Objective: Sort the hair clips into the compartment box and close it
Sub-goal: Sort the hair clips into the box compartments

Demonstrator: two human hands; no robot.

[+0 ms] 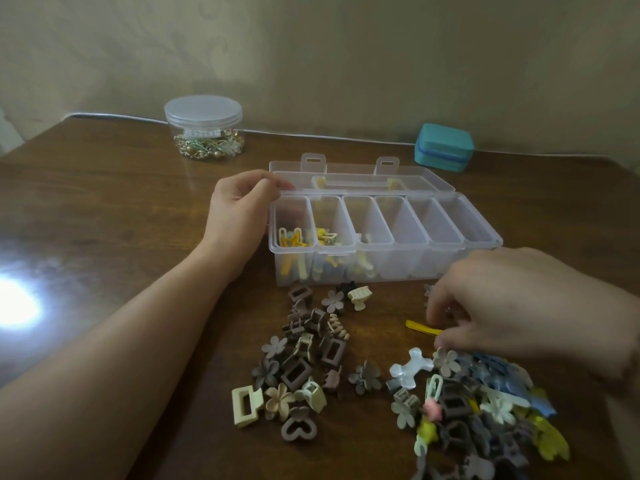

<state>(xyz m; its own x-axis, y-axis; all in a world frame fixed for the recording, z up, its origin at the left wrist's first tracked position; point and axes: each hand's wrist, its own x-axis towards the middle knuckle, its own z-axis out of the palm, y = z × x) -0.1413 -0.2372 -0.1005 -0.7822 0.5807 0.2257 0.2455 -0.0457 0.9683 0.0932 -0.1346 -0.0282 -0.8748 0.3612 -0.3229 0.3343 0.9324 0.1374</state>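
A clear compartment box [446,261] stands open on the wooden table, its lid [356,168] tipped back. The three leftmost compartments hold yellow and cream clips [294,239]; the others look empty. My left hand [239,209] rests against the box's left end, fingers curled on its top corner. My right hand [519,303] hovers in front of the box, fingertips pinching a flat yellow clip [420,328] that lies on the table. One pile of brown and beige claw clips [304,358] lies in front of the box; a second, mixed pile [485,410] lies under my right hand.
A round clear jar [204,128] with beads and ornaments stands at the back left. At the back right, against the wall, sits a teal zip case [444,147]. A bright light glare [17,303] marks the table at the left.
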